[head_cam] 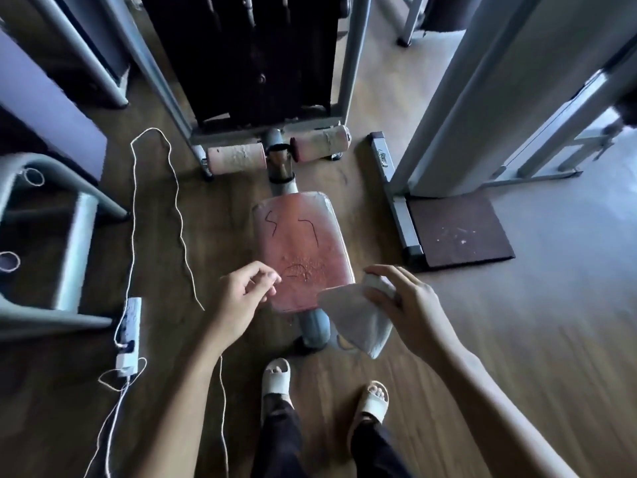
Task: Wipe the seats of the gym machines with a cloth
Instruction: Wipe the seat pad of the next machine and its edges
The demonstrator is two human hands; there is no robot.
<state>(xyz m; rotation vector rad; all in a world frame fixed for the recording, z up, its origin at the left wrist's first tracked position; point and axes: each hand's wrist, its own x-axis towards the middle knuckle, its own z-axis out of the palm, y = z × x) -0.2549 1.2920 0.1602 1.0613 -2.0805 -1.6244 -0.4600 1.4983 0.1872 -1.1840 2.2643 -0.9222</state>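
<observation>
Dark weight stack in a grey steel frame [255, 56]: top cut off by the upper edge.
Worn red padded seat [300, 243]: near right corner hidden under the pale grey cloth [358, 322].
Cloth: upper end covered by the right hand [403, 305].
Left hand [241, 301]: whether its fingers [265, 270] pinch anything is too small to tell.
Grey machine upright on the right [482, 98]: blurred.

One seat [301, 250], one cloth [358, 322], two rollers [236, 159].

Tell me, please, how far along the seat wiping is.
Nothing looks wiped yet: the red seat pad shows specks near its near edge. In hand: the right hand grips the grey cloth, hanging by that edge; the left hand hovers beside it. Left: wiping this seat.
</observation>
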